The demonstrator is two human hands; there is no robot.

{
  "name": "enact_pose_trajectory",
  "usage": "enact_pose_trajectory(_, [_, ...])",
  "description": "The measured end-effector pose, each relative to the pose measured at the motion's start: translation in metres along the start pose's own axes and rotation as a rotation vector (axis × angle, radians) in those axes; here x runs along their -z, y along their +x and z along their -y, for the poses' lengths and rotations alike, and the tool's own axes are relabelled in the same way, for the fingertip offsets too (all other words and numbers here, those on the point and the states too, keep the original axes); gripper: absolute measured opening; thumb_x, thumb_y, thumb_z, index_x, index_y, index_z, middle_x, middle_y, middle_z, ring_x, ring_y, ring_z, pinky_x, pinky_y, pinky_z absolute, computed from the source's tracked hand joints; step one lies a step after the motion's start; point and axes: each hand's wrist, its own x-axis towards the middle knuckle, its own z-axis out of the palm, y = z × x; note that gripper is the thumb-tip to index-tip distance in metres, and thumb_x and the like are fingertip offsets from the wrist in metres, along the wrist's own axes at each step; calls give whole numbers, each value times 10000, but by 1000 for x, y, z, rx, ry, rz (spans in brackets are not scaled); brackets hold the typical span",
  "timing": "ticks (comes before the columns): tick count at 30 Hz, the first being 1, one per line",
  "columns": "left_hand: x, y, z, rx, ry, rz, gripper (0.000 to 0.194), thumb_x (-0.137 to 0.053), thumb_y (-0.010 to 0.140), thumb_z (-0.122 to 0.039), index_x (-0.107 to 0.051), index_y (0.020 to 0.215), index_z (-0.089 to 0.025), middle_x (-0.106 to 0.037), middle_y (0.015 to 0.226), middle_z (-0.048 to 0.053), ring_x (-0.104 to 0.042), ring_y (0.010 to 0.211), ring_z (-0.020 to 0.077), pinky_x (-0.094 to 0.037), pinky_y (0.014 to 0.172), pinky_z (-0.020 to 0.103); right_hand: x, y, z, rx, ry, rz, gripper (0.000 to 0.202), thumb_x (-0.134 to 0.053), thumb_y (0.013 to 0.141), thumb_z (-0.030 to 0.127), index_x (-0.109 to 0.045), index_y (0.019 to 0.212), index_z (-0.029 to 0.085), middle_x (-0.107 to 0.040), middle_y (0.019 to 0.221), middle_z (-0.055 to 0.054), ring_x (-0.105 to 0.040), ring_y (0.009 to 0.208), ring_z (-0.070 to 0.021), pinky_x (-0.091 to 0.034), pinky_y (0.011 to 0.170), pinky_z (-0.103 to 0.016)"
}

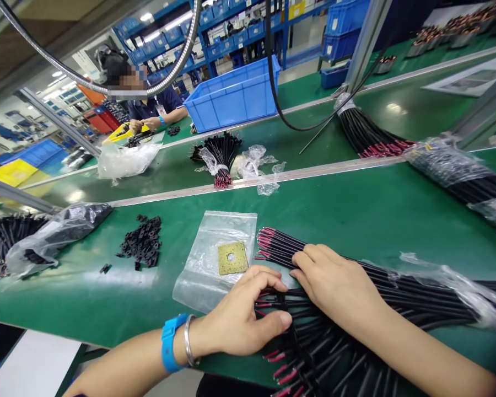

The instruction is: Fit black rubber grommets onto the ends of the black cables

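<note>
Black cables [417, 295]: the upper bundle lies to the right of the yellow pad [225, 266], its long axis running from just beside that pad rightward and slightly toward the person.
Lower cable fan [347, 358]: below and right of the pad, its ends splayed leftward, passing between and beneath the two hands.
Plastic bag [202, 259]: flat around the pad, reaching out past it to the left.
Right hand [339, 278]: right of the pad, partly closed, fingers bent over the upper bundle behind its tips; this is the hand nearer that bundle, touching it from above.
Left hand [248, 317]: just below and right of the pad, thumb and forefinger curved with a gap between them; nearer the fan's ends, which lie to its right.
Black parts pile [143, 242]: left of the pad, well apart from both hands.
Red tips [267, 242]: just right of the pad, pointing toward it.
Small black piece [280, 301]: below and right of the pad, between left thumb and forefinger; whether they grip it, I cannot tell.
</note>
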Motion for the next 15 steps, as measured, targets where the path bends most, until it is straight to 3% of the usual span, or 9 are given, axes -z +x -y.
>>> enact_pose_trajectory(4, [-1, 3, 3, 126, -52, 19, 255, -578, 848, -305, -508, 1060, -181, -375, 1323, 53, -319, 1293, 130, -281, 1076, 273, 2, 3, 4, 21, -73, 21, 211, -707, 599, 49, -522, 665, 125, -459, 688, -52, -457, 662, -216, -349, 568, -324])
enact_pose_trajectory(7, [-4, 6, 8, 166, -194, -45, 214, -589, 835, -293, -489, 959, -149, -387, 1293, 86, -306, 1298, 158, -283, 1069, 319, 2, 2, 4, 54, -63, 8, 220, -680, 602, 44, -485, 652, 131, -446, 655, -47, -452, 627, -221, -346, 562, -336])
enact_pose_trajectory(11, [-9, 9, 20, 173, -445, -131, 268, -599, 722, -157, -388, 886, -132, -364, 1149, 101, -394, 1131, 164, -332, 1008, 345, -1, -1, 2, 68, 50, -4, 163, -559, 680, 32, -528, 818, 111, -482, 724, -50, -504, 647, -200, -402, 581, -320])
enact_pose_trajectory(15, [-14, 7, 26, 153, -429, -137, 363, -589, 612, -101, -369, 898, -140, -338, 1059, 76, -386, 1011, 148, -369, 931, 318, -5, -2, -1, 123, 248, 93, 144, -434, 804, 76, -510, 912, 134, -479, 807, -54, -538, 651, -161, -418, 528, -273])
